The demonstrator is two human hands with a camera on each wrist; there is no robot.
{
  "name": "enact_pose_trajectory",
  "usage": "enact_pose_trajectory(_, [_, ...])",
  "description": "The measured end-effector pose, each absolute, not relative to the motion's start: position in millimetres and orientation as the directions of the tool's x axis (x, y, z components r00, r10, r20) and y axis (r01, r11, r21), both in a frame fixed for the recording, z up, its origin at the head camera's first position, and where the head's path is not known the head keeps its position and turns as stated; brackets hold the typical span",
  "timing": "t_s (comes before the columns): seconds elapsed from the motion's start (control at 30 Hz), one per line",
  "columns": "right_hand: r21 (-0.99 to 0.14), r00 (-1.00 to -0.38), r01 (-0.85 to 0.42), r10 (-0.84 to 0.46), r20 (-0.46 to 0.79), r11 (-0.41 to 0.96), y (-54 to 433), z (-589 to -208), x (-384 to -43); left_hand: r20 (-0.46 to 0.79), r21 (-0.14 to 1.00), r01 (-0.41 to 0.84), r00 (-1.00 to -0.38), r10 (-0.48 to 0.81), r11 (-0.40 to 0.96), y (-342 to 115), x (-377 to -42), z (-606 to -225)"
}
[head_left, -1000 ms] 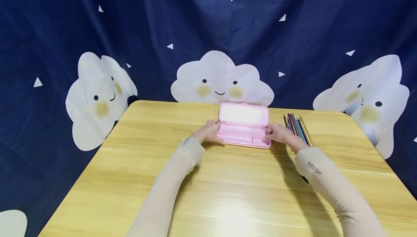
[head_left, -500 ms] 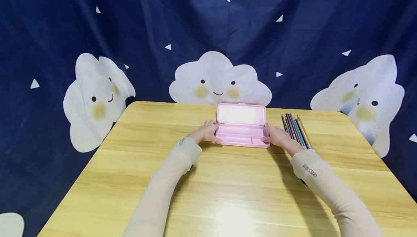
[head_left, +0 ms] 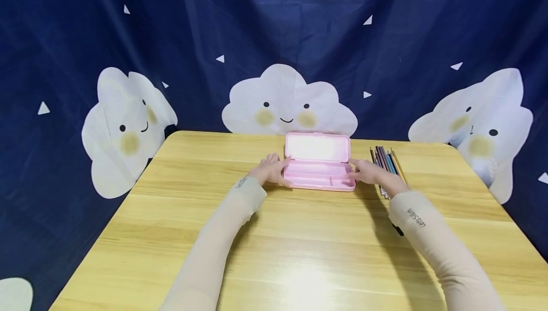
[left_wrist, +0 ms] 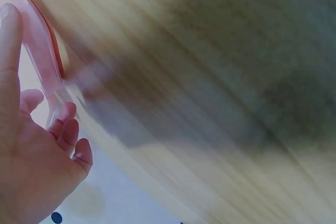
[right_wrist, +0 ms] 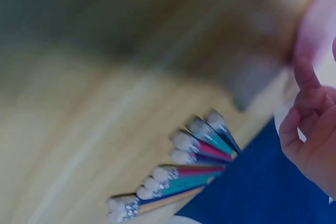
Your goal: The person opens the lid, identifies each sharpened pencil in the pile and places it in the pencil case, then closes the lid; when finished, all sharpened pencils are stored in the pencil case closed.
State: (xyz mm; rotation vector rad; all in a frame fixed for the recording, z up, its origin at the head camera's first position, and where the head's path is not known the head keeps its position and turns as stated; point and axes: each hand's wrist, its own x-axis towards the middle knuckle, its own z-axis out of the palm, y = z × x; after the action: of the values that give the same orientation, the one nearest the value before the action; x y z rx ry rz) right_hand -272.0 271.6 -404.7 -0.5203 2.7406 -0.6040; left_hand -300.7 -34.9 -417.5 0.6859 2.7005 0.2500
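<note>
left hand [head_left: 269, 169], right hand [head_left: 370, 172], loosely round pink case [head_left: 310, 182]

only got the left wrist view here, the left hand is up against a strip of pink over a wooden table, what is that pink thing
Observer: In the head view it is a shallow pink case, with its lid open.
Operator: ok and what's at the other end of it
Observer: The right hand is there, at the right end of the case.
Operator: anything further right
Observer: Yes, a bunch of pencils lies on the table to the right of the case.
</note>
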Motion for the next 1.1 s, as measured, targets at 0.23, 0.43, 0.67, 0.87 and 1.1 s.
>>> enact_pose_trajectory(0.23, [-0.485,-0.916,-0.291,-0.386,-0.106,0.824,293.7,-382.5,-269.7,-0.334,0.278,0.379,-0.823,0.459,0.882,-35.8,-297.6,-414.6])
enact_pose_trajectory(0.43, [-0.47,-0.944,-0.254,-0.322,-0.067,0.845,316.1,-385.1,-260.2,-0.366,0.292,0.35,-0.819,0.442,0.89,-36.6,-297.7,-415.8])
enact_pose_trajectory(0.67, [-0.463,-0.975,-0.139,-0.203,-0.091,0.876,343.9,-390.3,-249.6,-0.369,0.316,0.35,-0.811,0.454,0.882,-36.6,-302.5,-417.5])
enact_pose_trajectory(0.87, [-0.48,-0.982,-0.093,-0.159,-0.098,0.872,358.3,-397.8,-244.3,-0.362,0.316,0.351,-0.814,0.454,0.881,-35.8,-304.2,-416.1])
enact_pose_trajectory(1.1, [-0.483,-0.983,-0.051,-0.129,-0.13,0.874,366.8,-401.5,-238.8,-0.363,0.327,0.345,-0.814,0.454,0.88,-34.4,-306.5,-417.7])
